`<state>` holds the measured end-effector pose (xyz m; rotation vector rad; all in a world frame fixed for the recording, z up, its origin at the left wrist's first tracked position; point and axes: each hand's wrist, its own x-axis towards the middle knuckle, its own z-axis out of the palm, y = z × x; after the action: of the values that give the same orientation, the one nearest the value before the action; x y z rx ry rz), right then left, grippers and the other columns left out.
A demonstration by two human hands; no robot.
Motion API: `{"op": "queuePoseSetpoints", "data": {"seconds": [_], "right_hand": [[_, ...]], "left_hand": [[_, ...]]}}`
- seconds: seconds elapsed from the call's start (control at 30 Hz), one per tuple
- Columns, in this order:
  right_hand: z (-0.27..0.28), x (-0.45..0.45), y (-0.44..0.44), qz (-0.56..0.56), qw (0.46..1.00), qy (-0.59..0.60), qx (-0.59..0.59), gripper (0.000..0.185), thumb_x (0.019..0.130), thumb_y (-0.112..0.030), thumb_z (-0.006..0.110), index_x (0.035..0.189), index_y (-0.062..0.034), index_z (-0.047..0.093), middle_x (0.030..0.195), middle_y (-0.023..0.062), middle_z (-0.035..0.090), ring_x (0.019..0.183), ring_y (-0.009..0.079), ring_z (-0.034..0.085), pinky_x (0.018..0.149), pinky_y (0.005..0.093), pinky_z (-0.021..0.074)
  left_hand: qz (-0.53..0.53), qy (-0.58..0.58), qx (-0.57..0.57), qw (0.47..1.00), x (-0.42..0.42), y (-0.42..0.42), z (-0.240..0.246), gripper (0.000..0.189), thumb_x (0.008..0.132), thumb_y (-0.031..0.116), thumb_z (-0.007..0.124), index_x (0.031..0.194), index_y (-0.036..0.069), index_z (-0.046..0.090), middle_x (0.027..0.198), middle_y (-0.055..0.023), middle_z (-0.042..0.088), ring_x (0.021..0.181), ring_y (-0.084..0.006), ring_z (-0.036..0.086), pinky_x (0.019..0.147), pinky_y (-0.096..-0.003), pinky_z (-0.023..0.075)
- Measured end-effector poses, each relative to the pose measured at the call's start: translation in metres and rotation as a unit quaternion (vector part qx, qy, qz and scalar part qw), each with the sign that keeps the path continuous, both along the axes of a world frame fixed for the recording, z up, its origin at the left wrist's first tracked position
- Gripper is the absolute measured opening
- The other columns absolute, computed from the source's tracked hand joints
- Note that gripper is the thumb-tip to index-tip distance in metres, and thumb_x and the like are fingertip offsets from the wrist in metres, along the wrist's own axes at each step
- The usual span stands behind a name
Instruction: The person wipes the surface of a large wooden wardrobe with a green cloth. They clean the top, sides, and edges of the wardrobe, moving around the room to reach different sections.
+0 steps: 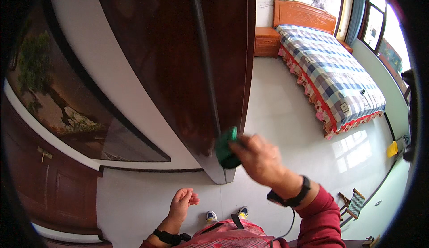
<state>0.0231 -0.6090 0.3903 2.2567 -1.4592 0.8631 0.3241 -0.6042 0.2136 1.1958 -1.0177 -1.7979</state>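
Note:
My right hand (259,159) grips a dark green cloth (228,151), somewhat blurred, against the lower part of a dark brown wooden door frame (174,64) as seen here. Whether the cloth presses on the wood or hovers just in front of it is hard to tell. Along the frame runs a narrow dark groove. My left hand (182,202) hangs over the pale floor, holding nothing, its fingers loosely curled.
Left of the frame, a large framed landscape picture (72,107) hangs above a brown door (50,181). Beyond the frame stand a nightstand (266,42) and a bed with a checked cover (331,70). A folding stool (355,203) and a yellow bin (392,149) are at right.

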Motion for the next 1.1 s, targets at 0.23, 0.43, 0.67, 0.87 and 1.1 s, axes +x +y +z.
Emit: {"op": "queuePoseSetpoints", "data": {"seconds": [0.23, 0.43, 0.67, 0.87, 1.1], "right_hand": [[0.102, 0.027, -0.057, 0.029, 0.949, -0.003, -0.315, 0.046, 0.066, -0.006, 0.064, 0.112, -0.0030, 0.066, 0.124, 0.0128, 0.053, 0.086, 0.0236, 0.055, 0.072, 0.0335, 0.0467], [0.043, 0.067, -0.080, -0.028, 0.904, 0.134, -0.405, 0.036, 0.066, -0.015, 0.070, 0.102, -0.0152, 0.071, 0.123, 0.0008, 0.055, 0.097, 0.0178, 0.050, 0.079, 0.0313, 0.0430], [-0.110, 0.062, -0.056, 0.008, 0.960, 0.178, -0.218, 0.026, 0.075, -0.015, 0.072, 0.101, -0.0131, 0.070, 0.125, -0.0017, 0.053, 0.098, 0.0161, 0.048, 0.074, 0.0280, 0.0444], [-0.234, 0.058, -0.049, 0.066, 0.965, 0.240, -0.080, 0.039, 0.075, -0.017, 0.063, 0.113, -0.0112, 0.065, 0.124, -0.0019, 0.054, 0.104, 0.0149, 0.049, 0.084, 0.0279, 0.0448], [-0.332, 0.078, -0.053, 0.044, 0.894, 0.442, 0.064, 0.040, 0.080, -0.023, 0.055, 0.116, -0.0088, 0.063, 0.121, -0.0016, 0.056, 0.111, 0.0136, 0.049, 0.091, 0.0254, 0.0386]], "left_hand": [[0.020, 0.010, 0.020, 1.000, 0.013, 0.021, -0.012, 0.019, 0.099, 0.019, 0.047, 0.108, 0.003, 0.053, 0.095, -0.0134, 0.061, 0.079, -0.0240, 0.063, 0.074, -0.0387, 0.0542], [0.029, -0.023, 0.015, 0.999, 0.063, 0.026, -0.028, 0.025, 0.099, 0.024, 0.049, 0.110, 0.001, 0.051, 0.094, -0.0129, 0.061, 0.078, -0.0237, 0.063, 0.075, -0.0385, 0.0538], [0.083, -0.076, 0.086, 0.990, 0.142, 0.042, -0.060, 0.029, 0.097, 0.028, 0.052, 0.110, 0.002, 0.051, 0.091, -0.0109, 0.061, 0.078, -0.0224, 0.062, 0.074, -0.0376, 0.0528], [0.100, -0.075, 0.106, 0.986, 0.151, 0.058, -0.090, 0.024, 0.099, 0.024, 0.050, 0.110, 0.003, 0.052, 0.092, -0.0109, 0.061, 0.079, -0.0228, 0.062, 0.073, -0.0373, 0.0530], [0.156, -0.066, 0.159, 0.973, 0.163, 0.092, -0.129, 0.031, 0.099, 0.029, 0.051, 0.112, 0.001, 0.050, 0.093, -0.0119, 0.061, 0.079, -0.0239, 0.063, 0.074, -0.0389, 0.0527]]}}
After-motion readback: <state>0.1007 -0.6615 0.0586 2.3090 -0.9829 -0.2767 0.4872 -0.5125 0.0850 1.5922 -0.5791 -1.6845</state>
